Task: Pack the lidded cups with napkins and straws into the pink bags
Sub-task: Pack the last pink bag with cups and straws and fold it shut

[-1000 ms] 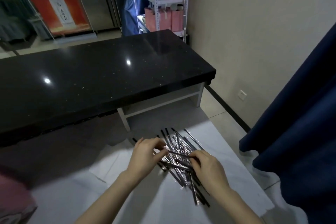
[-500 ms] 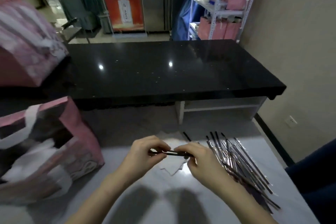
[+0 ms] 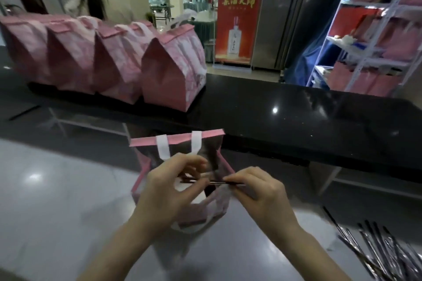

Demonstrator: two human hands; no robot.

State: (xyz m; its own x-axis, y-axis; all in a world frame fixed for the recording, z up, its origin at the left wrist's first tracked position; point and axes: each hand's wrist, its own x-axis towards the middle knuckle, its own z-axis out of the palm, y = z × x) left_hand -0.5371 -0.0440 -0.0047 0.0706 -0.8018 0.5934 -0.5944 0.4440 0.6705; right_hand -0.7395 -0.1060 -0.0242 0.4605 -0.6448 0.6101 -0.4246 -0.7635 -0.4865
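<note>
At centre frame, just past 12 o'clock of both hands: open pink bag (image 3: pixel 178 140), upright on the pale table (image 3: pixel 57 201), mouth gaping, white handle loops flopped inward. Pale shape low inside; cannot tell whether cup lid or napkin.

Left hand (image 3: pixel 169 189): fingers curled, pinching the 9 o'clock end of one wrapped straw (image 3: pixel 214 181). Right hand (image 3: pixel 258 194): thumb and fingertips pinching the 3 o'clock end. Held level, crosswise, right over the bag mouth, not yet inside.

At 4 o'clock, near the table edge: straw pile (image 3: pixel 376 248), loose, well apart from the bag. At 10 to 11 o'clock on the black counter (image 3: pixel 296 116): row of closed pink bags (image 3: pixel 171 75), side by side. At 2 o'clock: shelf (image 3: pixel 376 29) with more pink stock. At 11 o'clock, far back: a person, partly in view.

Step judged: dropping the straw into the bag.

Risks from here:
- Bridging the rim instead of dropping in, if kept flat; needs tilting end-down.
- Snagging on a handle loop hanging into the mouth.
- Slipping out of a two-point pinch, given the glossy wrapper; would land on the table or behind the bag.
- Tipping or folding the soft bag wall, if pressed by a wrist, with neither hand steadying it.
- Jabbing whatever sits inside, if pushed down hard.
</note>
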